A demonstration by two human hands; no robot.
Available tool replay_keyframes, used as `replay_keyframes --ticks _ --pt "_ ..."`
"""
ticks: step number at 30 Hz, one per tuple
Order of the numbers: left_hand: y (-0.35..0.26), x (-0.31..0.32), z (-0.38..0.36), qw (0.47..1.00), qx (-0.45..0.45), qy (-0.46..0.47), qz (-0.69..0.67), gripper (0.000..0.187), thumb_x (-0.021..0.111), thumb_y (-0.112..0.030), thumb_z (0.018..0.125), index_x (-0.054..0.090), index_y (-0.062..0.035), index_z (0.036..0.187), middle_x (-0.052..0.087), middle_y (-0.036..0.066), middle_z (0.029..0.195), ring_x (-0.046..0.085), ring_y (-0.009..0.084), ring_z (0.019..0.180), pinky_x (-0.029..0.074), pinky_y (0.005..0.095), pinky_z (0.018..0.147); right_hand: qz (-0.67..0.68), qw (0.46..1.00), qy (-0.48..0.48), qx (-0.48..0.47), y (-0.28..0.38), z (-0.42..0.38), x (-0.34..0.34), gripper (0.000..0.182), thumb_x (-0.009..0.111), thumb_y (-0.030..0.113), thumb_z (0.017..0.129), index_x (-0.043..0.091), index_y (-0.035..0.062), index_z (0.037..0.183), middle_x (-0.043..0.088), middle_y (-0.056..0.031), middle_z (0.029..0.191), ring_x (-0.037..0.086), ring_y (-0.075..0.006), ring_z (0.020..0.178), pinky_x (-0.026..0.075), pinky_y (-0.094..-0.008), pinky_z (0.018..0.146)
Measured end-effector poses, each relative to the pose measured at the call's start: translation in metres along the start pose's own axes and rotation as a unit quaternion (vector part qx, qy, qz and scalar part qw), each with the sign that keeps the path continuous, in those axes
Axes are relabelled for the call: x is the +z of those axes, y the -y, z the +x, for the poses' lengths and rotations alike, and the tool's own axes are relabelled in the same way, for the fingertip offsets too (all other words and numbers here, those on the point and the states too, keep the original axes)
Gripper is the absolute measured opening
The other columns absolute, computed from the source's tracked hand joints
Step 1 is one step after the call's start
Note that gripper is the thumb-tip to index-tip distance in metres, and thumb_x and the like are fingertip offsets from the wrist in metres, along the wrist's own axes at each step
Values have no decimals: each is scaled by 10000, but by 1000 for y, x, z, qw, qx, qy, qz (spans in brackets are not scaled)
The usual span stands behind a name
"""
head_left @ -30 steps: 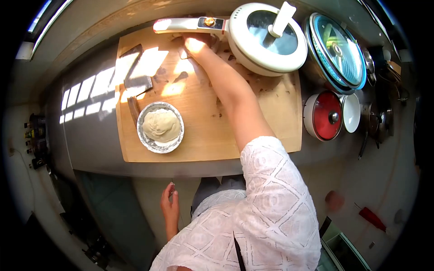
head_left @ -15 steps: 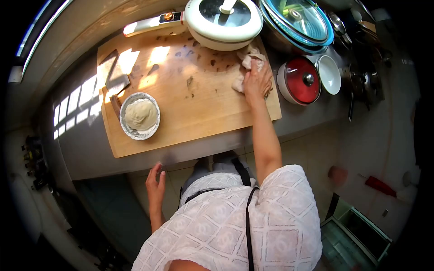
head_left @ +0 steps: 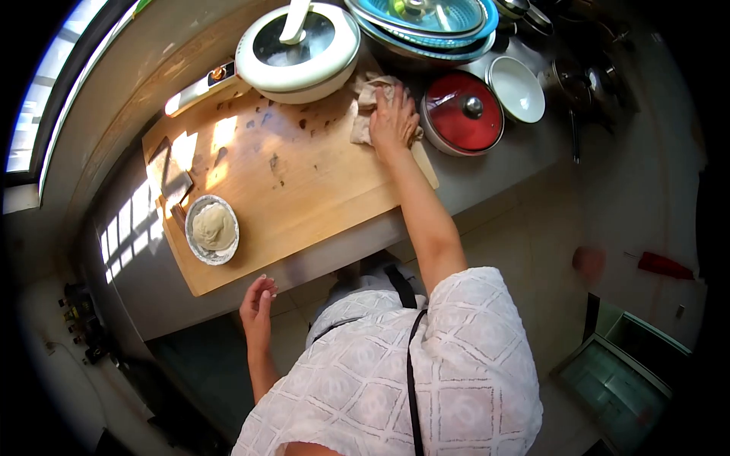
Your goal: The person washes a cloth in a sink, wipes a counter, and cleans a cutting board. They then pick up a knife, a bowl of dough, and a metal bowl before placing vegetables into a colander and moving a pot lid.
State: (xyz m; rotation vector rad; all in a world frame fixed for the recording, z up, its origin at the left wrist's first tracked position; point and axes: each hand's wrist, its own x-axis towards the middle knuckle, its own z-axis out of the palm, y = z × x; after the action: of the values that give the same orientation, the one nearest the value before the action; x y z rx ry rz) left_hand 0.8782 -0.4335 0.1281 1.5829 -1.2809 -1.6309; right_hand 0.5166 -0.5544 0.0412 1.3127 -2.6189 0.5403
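My right hand [head_left: 393, 121] presses on a pale crumpled cloth [head_left: 363, 128] at the right end of the wooden board [head_left: 304, 197]. Its fingers are spread over the cloth. Off the counter's front edge hangs my left hand [head_left: 258, 299], fingers loosely curled and apart, with nothing visible in it. A bowl of dough [head_left: 214, 229] sits at the board's left front. Behind it lies a cleaver [head_left: 170, 173], its handle partly hidden by the bowl. Dark smudges mark the board's middle.
A white lidded electric pan [head_left: 300, 57] overlaps the board's back edge. Right of the board stand a red-lidded pot [head_left: 462, 112], a white bowl [head_left: 517, 90] and blue-rimmed basins [head_left: 433, 38]. The counter's front edge [head_left: 327, 262] runs before my body.
The view has turned, so the board and dishes appear further left. My right hand is still on the cloth, which looks more spread out. My left hand's fingers have curled a little.
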Motion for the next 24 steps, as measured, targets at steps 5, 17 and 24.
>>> replay_keyframes --ticks 5,17,24 --pt "-59 70 60 986 81 145 18 294 458 -143 848 463 16 1095 544 95 989 536 144 835 430 244 705 17 994 -38 -101 2 -47 -9 367 538 153 690 513 100 1053 329 -119 1248 395 -314 964 356 -397 733" --pt "-80 341 257 931 178 258 188 731 561 -406 740 296 96 1199 444 200 1139 436 251 1055 351 306 867 157 980 12 -125 0 -97 -31 388 571 231 687 522 68 1036 379 -131 1170 274 -381 1137 315 -483 821" --pt "-93 353 231 960 28 272 66 638 563 -376 756 330 4 1211 445 110 1143 402 188 1065 280 312 914 399 917 -9 -20 -102 -108 -81 152 608 124 688 577 27 801 568 -107 862 522 -268 887 402 -353 775"
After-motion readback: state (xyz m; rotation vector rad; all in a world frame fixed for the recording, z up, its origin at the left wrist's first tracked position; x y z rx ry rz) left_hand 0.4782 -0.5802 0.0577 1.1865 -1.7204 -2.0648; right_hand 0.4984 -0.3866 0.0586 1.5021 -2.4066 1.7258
